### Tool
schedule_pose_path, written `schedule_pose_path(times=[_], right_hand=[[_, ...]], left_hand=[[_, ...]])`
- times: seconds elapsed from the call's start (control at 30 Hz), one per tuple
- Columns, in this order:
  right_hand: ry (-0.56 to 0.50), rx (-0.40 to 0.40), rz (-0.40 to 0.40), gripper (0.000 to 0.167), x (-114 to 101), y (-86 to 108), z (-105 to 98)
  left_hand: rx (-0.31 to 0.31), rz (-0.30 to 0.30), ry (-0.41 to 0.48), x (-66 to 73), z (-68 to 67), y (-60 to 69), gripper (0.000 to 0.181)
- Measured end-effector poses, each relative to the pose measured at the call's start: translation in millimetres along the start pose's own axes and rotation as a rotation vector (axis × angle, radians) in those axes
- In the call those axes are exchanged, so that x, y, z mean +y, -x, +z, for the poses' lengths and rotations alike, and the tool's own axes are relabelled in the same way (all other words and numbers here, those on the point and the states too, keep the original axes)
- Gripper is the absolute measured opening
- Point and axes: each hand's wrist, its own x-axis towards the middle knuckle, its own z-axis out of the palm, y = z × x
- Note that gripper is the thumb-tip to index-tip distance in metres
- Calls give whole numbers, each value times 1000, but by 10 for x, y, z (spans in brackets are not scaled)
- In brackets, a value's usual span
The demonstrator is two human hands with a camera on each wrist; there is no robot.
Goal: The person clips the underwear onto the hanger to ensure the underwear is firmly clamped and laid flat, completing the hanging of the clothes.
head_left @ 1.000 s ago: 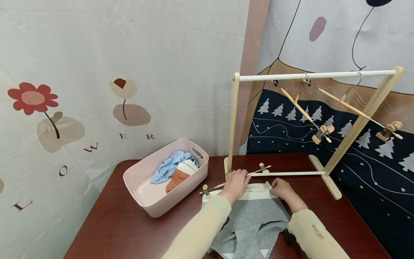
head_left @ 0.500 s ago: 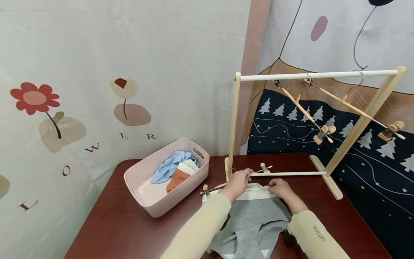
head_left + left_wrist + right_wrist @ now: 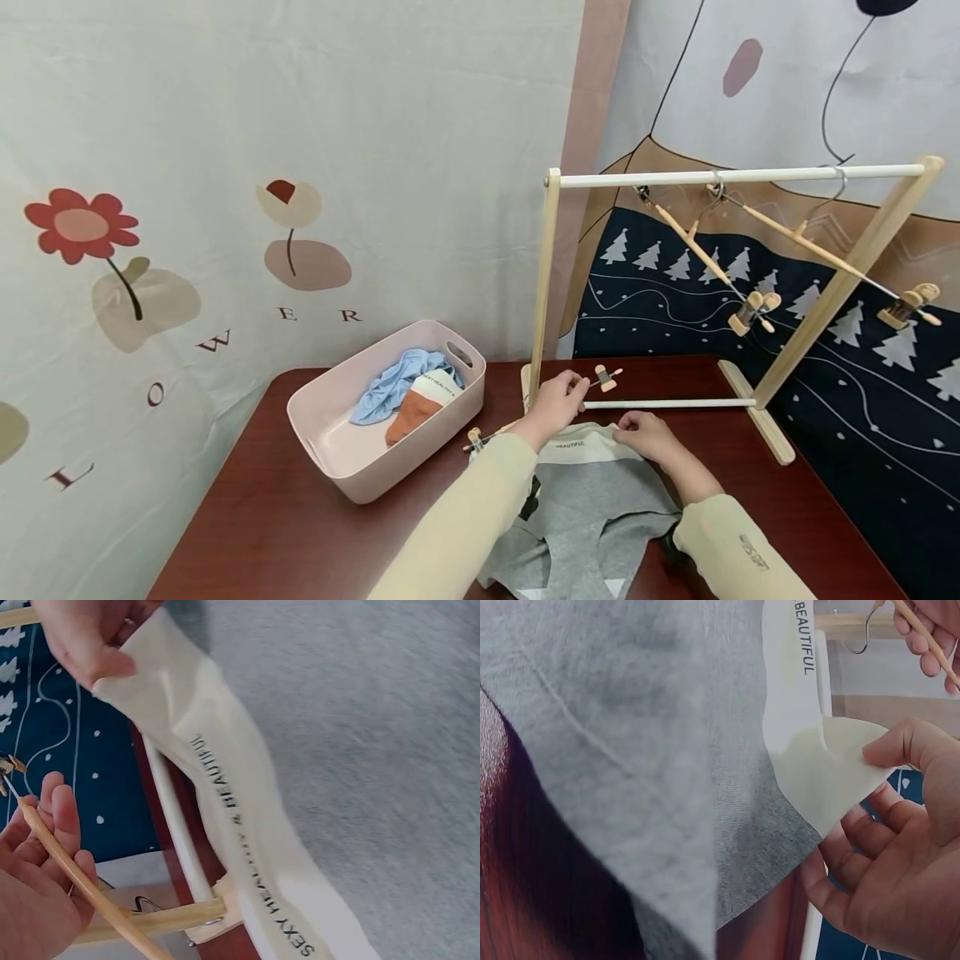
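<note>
Grey briefs (image 3: 577, 492) with a cream lettered waistband (image 3: 573, 447) lie spread on the table. My left hand (image 3: 553, 408) holds the bar of a wooden clip hanger (image 3: 82, 885), its fingers curled round it. The hanger's right clip (image 3: 605, 378) stands free beyond the waistband. Its left clip (image 3: 475, 439) is by the waistband's left end, mostly behind my sleeve, so I cannot tell whether it grips the cloth. My right hand (image 3: 889, 832) pinches the right corner of the waistband between thumb and fingers, lifting it.
A pink basket (image 3: 390, 475) at the left holds a light blue cloth (image 3: 401, 385) and an orange-brown garment (image 3: 420, 408) with a white band. Behind my hands stands a wooden rack (image 3: 546, 283), with two clip hangers (image 3: 693, 246) on its white top rail (image 3: 750, 176).
The hanger in my left hand has risen a little off the waistband, its right clip shifting left. The waistband corner in my right hand has moved slightly left, and more lettering shows.
</note>
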Motion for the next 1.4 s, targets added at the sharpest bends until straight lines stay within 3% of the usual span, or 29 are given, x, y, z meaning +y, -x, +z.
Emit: schedule_pose_path(times=[0.27,0.37,0.57,0.77,1.1,1.4], right_hand=[[-2,3,-78,11,-64,32,-2],[-1,18,-130,11,-107,47,-15],[24,81,-233,18,-190,105,-59],[-25,144,-302,11,-279,176,-141],[-47,165,-277,10,-340,257,-231],[-45,162,-265,10,-364,263,-234]], left_hand=[[-20,-101,51,124,-95,-13,58],[-22,-101,55,147,-94,-24,53],[-43,-80,144,186,-87,-31,42],[-40,-46,109,201,-45,-34,42],[2,-44,205,208,-11,-22,27],[16,-62,247,204,-16,-33,44]])
